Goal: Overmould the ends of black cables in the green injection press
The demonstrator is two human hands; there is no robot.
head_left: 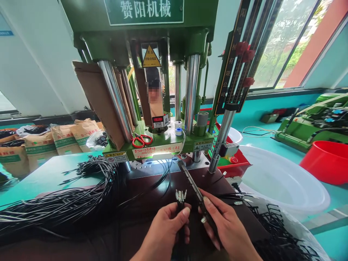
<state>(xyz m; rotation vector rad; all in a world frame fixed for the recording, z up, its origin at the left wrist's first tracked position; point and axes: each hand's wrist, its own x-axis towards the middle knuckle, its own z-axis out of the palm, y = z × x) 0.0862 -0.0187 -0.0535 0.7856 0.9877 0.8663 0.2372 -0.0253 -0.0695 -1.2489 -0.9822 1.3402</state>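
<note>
A person's left hand [172, 225] is closed around a small upright bundle of black cables with silver metal connector ends [180, 197], thumb across the front and the tips standing clear above the fingers. Just beside it, apart from the left, the right hand [227, 224] is clamped on a long, narrow, dark-and-silver bar [193, 185], which slants away toward a large green press with polished steel columns [199, 21]. Both held things are above a dark reddish-brown tabletop [208, 185], in front of the press. A thick heap of long black cables [73, 206] covers the table's left side. Red-handled scissors [143, 137] lie on the press's green bed. At the right are a wide white plastic basin [285, 177] and, beyond it, a bright red plastic tub [333, 163].
</note>
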